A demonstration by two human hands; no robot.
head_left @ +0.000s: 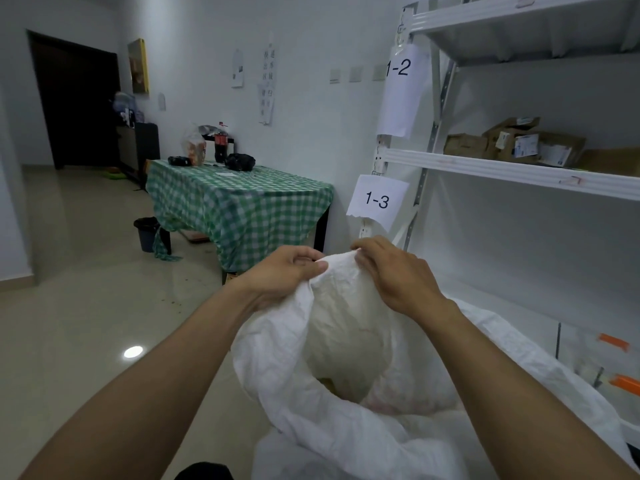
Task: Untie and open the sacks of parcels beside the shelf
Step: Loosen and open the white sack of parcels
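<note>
A large white woven sack (346,334) stands on the floor in front of me, just left of the white metal shelf (502,168). Its mouth gapes, and the far rim is pulled up toward me. My left hand (284,271) pinches that raised rim on the left side. My right hand (391,271) grips the same rim on the right, fingers curled over the fabric. Inside, low down, pale shapes show but I cannot make them out. No tie or string is visible.
Cardboard parcels (512,142) lie on the shelf level marked 1-2. A table with a green checked cloth (239,206) stands behind the sack against the wall, a dark bucket (147,233) at its left. Shiny tiled floor (86,306) stretches left toward a dark doorway.
</note>
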